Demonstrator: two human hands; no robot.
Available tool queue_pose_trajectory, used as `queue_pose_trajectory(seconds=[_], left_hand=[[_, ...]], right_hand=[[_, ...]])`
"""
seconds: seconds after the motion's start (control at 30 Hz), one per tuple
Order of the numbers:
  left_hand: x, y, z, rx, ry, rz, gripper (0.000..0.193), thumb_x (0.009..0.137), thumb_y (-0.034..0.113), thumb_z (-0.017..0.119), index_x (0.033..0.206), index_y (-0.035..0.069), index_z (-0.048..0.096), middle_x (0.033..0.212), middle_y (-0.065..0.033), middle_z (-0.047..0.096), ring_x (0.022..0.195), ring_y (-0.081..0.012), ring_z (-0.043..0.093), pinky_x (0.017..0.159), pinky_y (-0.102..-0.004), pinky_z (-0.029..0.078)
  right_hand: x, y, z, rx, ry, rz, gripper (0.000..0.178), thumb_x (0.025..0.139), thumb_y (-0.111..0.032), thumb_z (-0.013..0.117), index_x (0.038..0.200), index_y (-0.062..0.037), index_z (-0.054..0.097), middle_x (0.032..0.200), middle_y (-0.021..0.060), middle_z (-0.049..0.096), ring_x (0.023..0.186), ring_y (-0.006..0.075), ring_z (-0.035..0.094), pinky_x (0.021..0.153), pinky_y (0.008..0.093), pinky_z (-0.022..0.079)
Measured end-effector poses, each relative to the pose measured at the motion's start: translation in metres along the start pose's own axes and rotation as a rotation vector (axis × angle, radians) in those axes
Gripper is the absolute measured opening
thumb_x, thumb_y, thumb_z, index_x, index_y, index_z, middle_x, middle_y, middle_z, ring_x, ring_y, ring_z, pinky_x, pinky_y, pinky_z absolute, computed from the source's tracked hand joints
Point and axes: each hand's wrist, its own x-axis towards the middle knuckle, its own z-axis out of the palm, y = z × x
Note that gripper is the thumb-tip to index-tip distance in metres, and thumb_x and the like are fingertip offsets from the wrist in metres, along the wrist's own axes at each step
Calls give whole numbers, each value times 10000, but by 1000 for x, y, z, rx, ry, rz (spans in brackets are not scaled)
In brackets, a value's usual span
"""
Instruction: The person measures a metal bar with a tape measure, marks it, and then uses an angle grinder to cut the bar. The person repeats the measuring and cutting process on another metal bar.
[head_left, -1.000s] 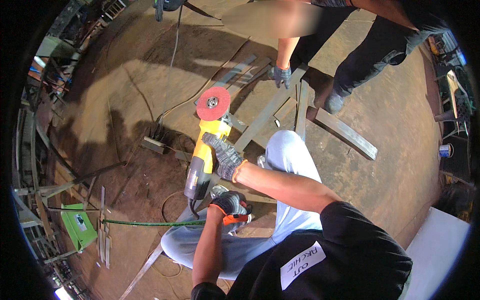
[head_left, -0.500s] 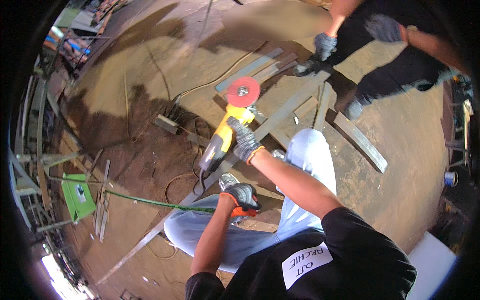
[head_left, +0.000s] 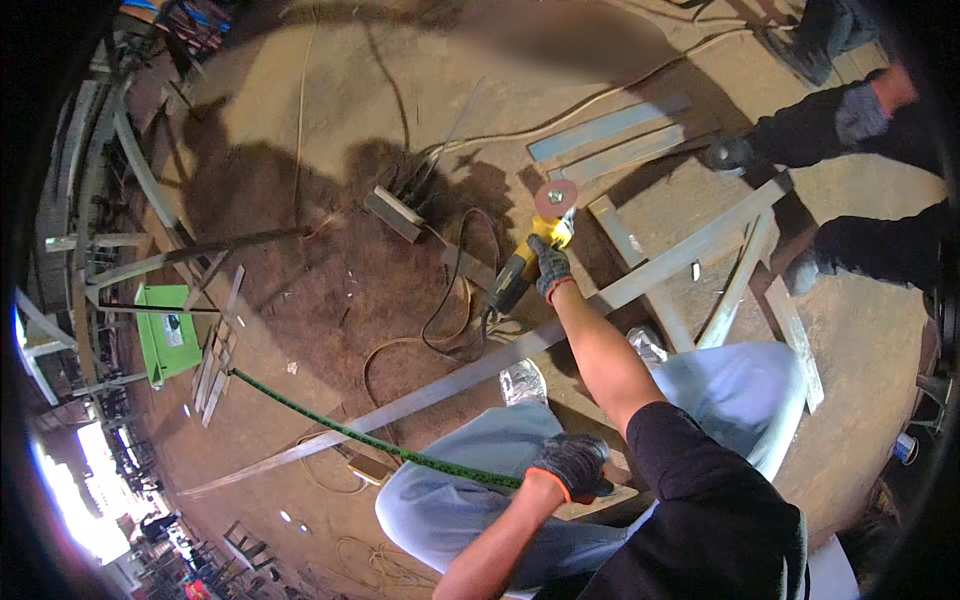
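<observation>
My right hand (head_left: 550,265), in a dark grey knitted glove, grips a yellow and black angle grinder (head_left: 515,275) near its head. The grinder's reddish disc (head_left: 556,199) points away from me, low over the floor; I cannot tell whether the tool touches it. My left hand (head_left: 572,467), gloved with an orange cuff, is closed beside my knee around a tape measure whose case is mostly hidden. Its green blade (head_left: 375,440) stretches out to the left. Between my feet and the grinder, a long metal bar (head_left: 450,383) lies diagonally across other metal pieces.
Beyond the grinder lie flat metal bars (head_left: 608,128). A short metal block (head_left: 395,213) and looping cables (head_left: 425,340) are to the left, with a green box (head_left: 168,335) farther left. Another person's gloved hand (head_left: 862,113) and dark-trousered legs are at the far right.
My right hand has lowered the grinder away from me, toward the floor. The view has shifted, and the other person now appears farther right. My left hand still holds the tape measure.
</observation>
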Motion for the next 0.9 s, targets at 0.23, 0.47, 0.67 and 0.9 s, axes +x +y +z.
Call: queue_pose_trajectory(seconds=[0.23,0.47,0.67,0.9], left_hand=[[-5,-2,-5,-38,47,-27,274,680,311,625,854,100,632,853,-132,641,823,-301,619,716,-440,478],[-6,-4,0,-68,61,54,256,683,336,612,759,91,618,779,-136,606,752,-314,598,658,-424,468],[1,-21,12,-65,8,130,334,598,395,710,717,94,627,733,-117,609,708,-306,601,652,-404,475],[-6,12,-39,167,45,304,429,653,483,668,819,91,616,747,-123,629,684,-270,612,628,-373,460]], right_hand=[[47,9,13,-259,-25,-108,433,700,-254,725,1049,-43,577,930,48,605,779,180,556,700,346,438],[59,3,2,-868,195,-411,643,679,-498,671,1053,15,569,966,174,624,868,306,589,752,373,455],[-13,-32,31,-1641,90,-101,563,740,-486,587,1030,-4,608,1051,215,593,971,318,591,811,400,479],[-115,-106,25,-1857,-731,-89,450,745,-355,606,1067,-41,596,1107,163,571,995,287,578,848,392,450]])
